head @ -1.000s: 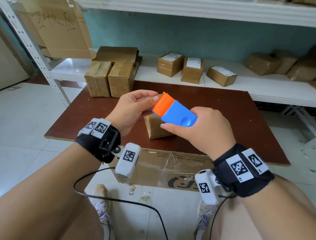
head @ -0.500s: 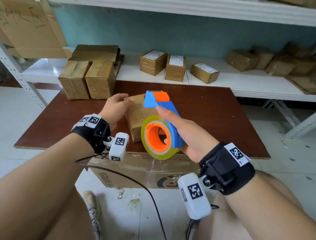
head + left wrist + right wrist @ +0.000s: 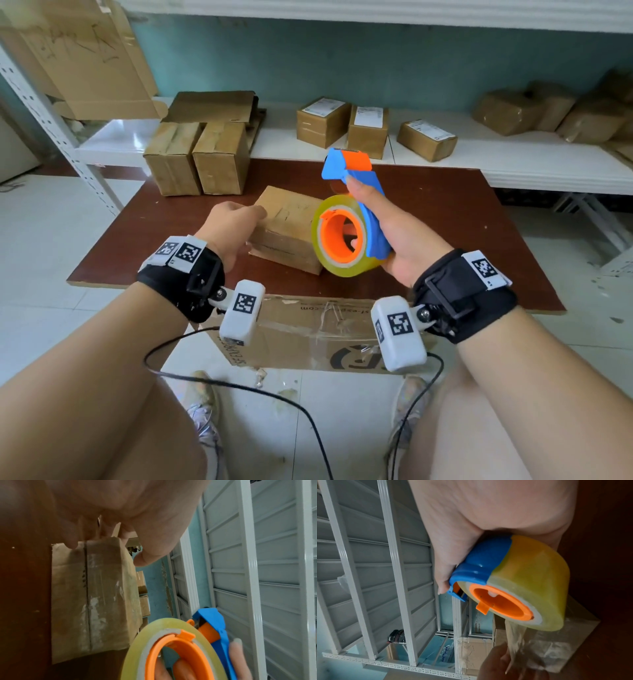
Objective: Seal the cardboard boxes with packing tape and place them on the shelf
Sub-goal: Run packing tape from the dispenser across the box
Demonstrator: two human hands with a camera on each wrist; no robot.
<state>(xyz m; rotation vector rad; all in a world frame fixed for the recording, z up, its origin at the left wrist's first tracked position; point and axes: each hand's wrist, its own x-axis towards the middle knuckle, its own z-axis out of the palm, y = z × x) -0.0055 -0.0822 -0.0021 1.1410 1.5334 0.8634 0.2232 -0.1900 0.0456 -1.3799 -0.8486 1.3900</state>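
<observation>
Here the right hand (image 3: 404,240) grips the tape dispenser (image 3: 356,205) above the counter (image 3: 445,240), its fingers curled through the roll's core. The left hand (image 3: 229,226) rests loosely curled on the cardboard box (image 3: 284,236) near the counter's front edge, gripping nothing. A strip of tape (image 3: 518,639) trails towards the box; it may well fold onto itself or land crooked, since the box is only lightly steadied.
</observation>
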